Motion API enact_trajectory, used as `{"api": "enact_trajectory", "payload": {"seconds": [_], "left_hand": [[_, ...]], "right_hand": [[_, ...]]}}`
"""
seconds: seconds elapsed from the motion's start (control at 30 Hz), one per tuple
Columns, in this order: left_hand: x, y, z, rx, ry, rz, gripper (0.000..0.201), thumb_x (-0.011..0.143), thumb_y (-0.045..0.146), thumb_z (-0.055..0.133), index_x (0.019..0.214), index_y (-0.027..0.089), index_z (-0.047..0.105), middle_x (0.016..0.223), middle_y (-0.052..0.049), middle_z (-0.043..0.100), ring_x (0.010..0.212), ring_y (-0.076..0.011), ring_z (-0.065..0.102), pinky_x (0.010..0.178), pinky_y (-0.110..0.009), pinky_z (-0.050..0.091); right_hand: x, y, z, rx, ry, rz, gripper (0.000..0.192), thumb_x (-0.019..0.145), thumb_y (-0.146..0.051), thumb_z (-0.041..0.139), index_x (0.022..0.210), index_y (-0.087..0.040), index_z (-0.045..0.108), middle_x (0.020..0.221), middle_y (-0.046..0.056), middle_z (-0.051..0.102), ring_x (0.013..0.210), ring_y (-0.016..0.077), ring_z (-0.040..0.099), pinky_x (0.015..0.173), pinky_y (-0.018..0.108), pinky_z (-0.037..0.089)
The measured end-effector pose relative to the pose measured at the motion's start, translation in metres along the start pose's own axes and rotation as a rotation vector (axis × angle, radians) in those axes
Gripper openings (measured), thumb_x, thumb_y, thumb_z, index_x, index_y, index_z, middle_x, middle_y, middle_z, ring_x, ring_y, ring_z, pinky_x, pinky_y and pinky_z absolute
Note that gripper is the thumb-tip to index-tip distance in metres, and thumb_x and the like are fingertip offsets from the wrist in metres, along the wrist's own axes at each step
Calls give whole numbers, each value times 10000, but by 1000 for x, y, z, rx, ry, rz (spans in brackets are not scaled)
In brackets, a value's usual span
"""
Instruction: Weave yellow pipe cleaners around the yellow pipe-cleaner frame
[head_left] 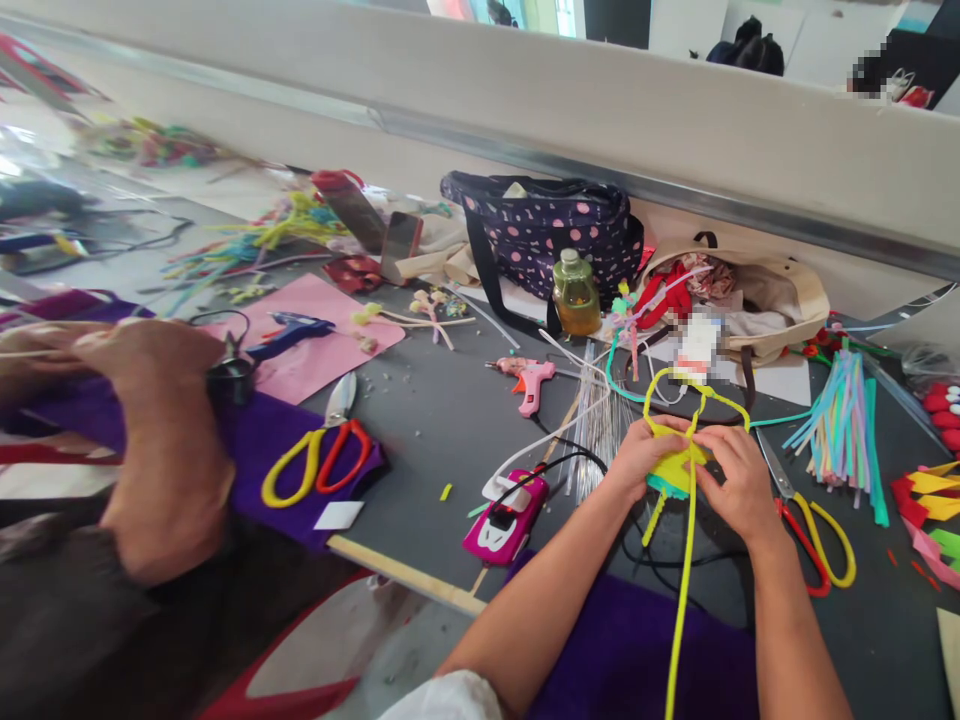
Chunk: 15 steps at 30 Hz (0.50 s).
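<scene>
Both of my hands are closed around a yellow pipe-cleaner piece [679,462] with a turquoise lower edge. My left hand [637,455] pinches its left side, and my right hand [733,475] grips it from the right. Yellow loops rise above my fingers, and one long yellow strand hangs down between my forearms. A shorter yellow stem sticks out below the turquoise edge. Where exactly my fingertips press is partly hidden. Scissors [814,535] with red and yellow handles lie just right of my right hand. Under my forearms lies purple cloth [637,650].
To my left are a pink glue gun [534,385] and a magenta device with a black cord [510,515]. A bundle of pipe cleaners [844,420] lies at right. Behind stand a bottle [576,290], a dotted bag [547,230] and a cream bag [806,300]. A co-worker's arm [161,430] is at far left.
</scene>
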<state>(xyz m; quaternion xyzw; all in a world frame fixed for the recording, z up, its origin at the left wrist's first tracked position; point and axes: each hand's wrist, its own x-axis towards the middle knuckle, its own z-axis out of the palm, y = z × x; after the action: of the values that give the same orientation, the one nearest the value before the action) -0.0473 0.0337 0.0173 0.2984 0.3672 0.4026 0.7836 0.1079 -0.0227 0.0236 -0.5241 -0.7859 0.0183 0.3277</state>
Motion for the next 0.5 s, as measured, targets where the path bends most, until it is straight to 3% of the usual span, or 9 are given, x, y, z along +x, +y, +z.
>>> {"api": "enact_trajectory", "payload": {"seconds": [0.27, 0.5], "left_hand": [[-3, -6, 5, 28, -35, 36, 364, 502, 222, 830, 838, 130, 727, 742, -48, 686, 611, -144, 610, 626, -266, 458], [-9, -6, 10, 50, -76, 114, 311, 538, 247, 824, 817, 135, 743, 722, -40, 656, 625, -142, 586, 625, -268, 435]], "right_hand": [[-1, 2, 13, 138, 221, 170, 176, 936, -274, 497, 871, -220, 651, 874, 62, 678, 866, 210, 614, 807, 371, 485], [-3, -6, 13, 305, 232, 482, 263, 916, -405, 491, 813, -203, 625, 859, 68, 669, 827, 211, 612, 759, 344, 476]]}}
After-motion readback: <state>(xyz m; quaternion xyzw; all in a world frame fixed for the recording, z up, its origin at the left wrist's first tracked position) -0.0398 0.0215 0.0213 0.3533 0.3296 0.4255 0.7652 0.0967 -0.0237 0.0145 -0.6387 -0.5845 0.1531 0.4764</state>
